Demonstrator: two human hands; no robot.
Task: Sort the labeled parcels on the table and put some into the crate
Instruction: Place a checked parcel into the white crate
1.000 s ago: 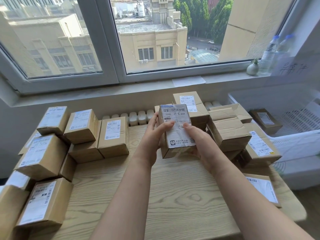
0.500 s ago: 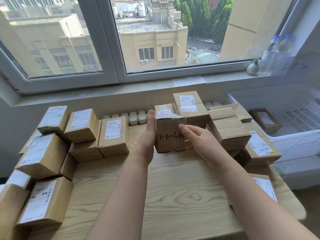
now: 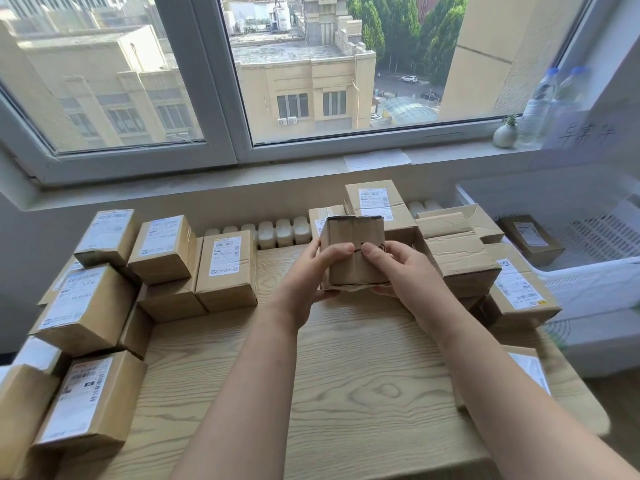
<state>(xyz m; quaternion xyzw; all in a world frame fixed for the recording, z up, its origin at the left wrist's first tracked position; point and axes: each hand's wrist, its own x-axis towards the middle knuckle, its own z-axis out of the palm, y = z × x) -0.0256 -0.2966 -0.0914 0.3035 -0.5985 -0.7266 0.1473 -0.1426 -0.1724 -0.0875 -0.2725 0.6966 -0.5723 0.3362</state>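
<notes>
Gripping a small brown cardboard parcel (image 3: 353, 252) above the pale wooden table (image 3: 346, 393), both hands (image 3: 304, 282) (image 3: 401, 271) clasp its sides; it seems light and stiff.

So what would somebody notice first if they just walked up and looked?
The left hand and right hand hold a brown parcel over the middle of the wooden table. Piles of labelled parcels crowd the table's left and right sides, and a white crate sits to the table's right.

A small vase (image 3: 505, 135) and two bottles (image 3: 539, 107) stand on the windowsill (image 3: 242, 175)
</notes>
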